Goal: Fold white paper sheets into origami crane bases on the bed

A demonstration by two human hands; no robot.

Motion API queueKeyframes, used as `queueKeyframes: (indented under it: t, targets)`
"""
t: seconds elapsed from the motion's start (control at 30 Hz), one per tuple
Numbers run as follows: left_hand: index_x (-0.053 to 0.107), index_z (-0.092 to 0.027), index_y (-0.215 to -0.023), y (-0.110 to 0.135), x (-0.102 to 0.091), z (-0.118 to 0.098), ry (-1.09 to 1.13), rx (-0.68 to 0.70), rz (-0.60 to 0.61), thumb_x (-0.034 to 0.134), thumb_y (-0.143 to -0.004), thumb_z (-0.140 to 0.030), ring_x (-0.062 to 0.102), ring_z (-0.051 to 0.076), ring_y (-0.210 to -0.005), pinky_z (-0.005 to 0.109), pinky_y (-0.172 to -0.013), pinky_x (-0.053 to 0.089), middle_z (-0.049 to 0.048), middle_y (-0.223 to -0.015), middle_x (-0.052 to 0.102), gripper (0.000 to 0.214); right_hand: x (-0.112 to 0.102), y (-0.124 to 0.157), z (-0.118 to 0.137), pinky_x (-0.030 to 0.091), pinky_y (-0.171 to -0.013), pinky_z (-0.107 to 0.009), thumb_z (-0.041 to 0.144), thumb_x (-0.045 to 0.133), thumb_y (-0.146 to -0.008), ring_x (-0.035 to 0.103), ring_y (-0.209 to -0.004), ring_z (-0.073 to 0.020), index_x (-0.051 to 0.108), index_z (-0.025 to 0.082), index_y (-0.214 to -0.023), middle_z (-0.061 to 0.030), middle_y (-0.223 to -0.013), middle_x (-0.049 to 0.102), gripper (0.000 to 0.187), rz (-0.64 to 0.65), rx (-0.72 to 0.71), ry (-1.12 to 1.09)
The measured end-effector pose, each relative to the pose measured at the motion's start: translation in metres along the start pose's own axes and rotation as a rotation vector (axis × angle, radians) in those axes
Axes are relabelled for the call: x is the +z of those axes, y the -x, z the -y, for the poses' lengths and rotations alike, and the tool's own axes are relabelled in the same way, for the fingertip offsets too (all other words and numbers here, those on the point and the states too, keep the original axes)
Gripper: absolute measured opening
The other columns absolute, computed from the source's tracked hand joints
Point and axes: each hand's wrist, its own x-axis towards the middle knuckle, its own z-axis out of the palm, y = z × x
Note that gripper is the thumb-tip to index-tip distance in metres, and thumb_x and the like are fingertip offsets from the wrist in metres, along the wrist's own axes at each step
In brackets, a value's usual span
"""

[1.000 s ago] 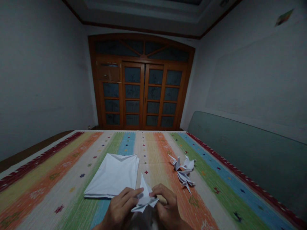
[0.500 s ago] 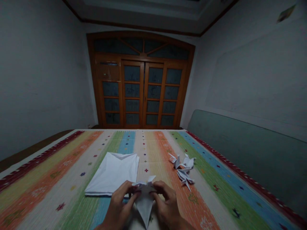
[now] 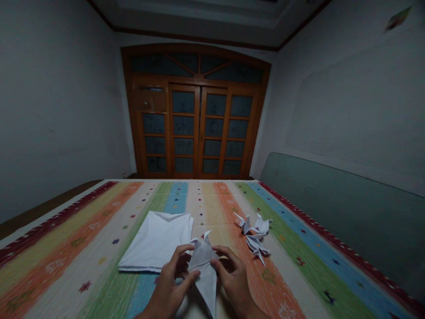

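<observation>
A folded white paper figure (image 3: 205,275) is held between both hands at the front of the table. Its long point aims down toward me, and two narrow tips stand up at the far end. My left hand (image 3: 174,277) pinches its left side, thumb on the near face. From the right, my right hand (image 3: 232,277) grips the other edge, its thumb pressed near the middle fold. Fingers behind the paper are partly hidden. Several finished paper cranes (image 3: 257,237) lie in a cluster to the right. Beyond my left hand rests a stack of white paper sheets (image 3: 157,241).
A striped, patterned tablecloth (image 3: 109,239) covers the table. Along the right side runs a pale green panel (image 3: 325,195). Wooden doors with glass panes (image 3: 199,128) stand beyond the far table edge, between pale walls.
The paper figure has been raised and tilted, so more of its face and upright tips show. Both hands have shifted along with it, keeping hold. The cranes and sheets stay put.
</observation>
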Motion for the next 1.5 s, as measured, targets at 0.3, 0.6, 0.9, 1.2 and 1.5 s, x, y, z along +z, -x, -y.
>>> queueKeyframes:
  t: [0.3,0.6,0.9,1.2,1.5]
  targets:
    - [0.069,-0.021,-0.105,-0.006,-0.002,0.004,-0.013,-0.043,0.017,0.073,-0.086,-0.041,0.071,0.023,-0.081,0.030,-0.074,0.055,0.0039,-0.088,0.076,0.028,0.000,-0.001,0.001,0.054,-0.050,-0.026,0.059,0.081,-0.076,0.068,-0.059,-0.0203,0.079,0.020,-0.097,-0.0093,-0.086,0.077,0.045,0.067,0.037,0.008]
    - [0.070,-0.012,-0.125,-0.001,-0.005,0.012,0.367,-0.295,0.122,0.066,-0.084,-0.070,0.069,0.023,-0.055,0.034,-0.058,0.058,0.0051,-0.070,0.073,0.071,-0.012,0.003,-0.003,0.059,-0.078,-0.038,0.054,0.065,-0.088,0.073,-0.089,-0.0295,0.081,0.020,-0.103,-0.0128,-0.100,0.079,0.041,0.180,0.026,-0.065]
    - [0.071,-0.018,-0.128,0.002,-0.010,0.011,0.329,-0.255,0.097,0.071,-0.082,-0.066,0.074,0.027,-0.073,0.040,-0.072,0.061,0.0097,-0.093,0.079,0.066,-0.006,0.000,0.005,0.058,-0.085,-0.041,0.040,0.072,-0.082,0.073,-0.098,-0.0308,0.081,0.022,-0.107,-0.0116,-0.103,0.078,0.033,0.271,0.032,-0.121]
    - [0.076,-0.021,-0.115,-0.005,0.008,-0.001,0.234,-0.109,0.161,0.087,-0.070,-0.050,0.070,0.036,-0.107,0.050,-0.101,0.053,0.0139,-0.109,0.079,0.054,0.002,0.000,0.001,0.058,-0.067,-0.028,0.019,0.072,-0.076,0.071,-0.081,-0.0226,0.082,0.024,-0.086,-0.0068,-0.086,0.074,0.015,0.212,-0.026,-0.048]
    - [0.073,-0.020,-0.109,-0.006,0.010,0.001,0.201,-0.103,0.083,0.082,-0.077,-0.040,0.071,0.029,-0.095,0.040,-0.088,0.057,0.0100,-0.100,0.078,0.039,0.002,0.000,0.000,0.059,-0.069,-0.029,0.032,0.076,-0.081,0.068,-0.097,-0.0243,0.082,0.024,-0.086,-0.0106,-0.108,0.061,0.011,0.196,-0.065,-0.052]
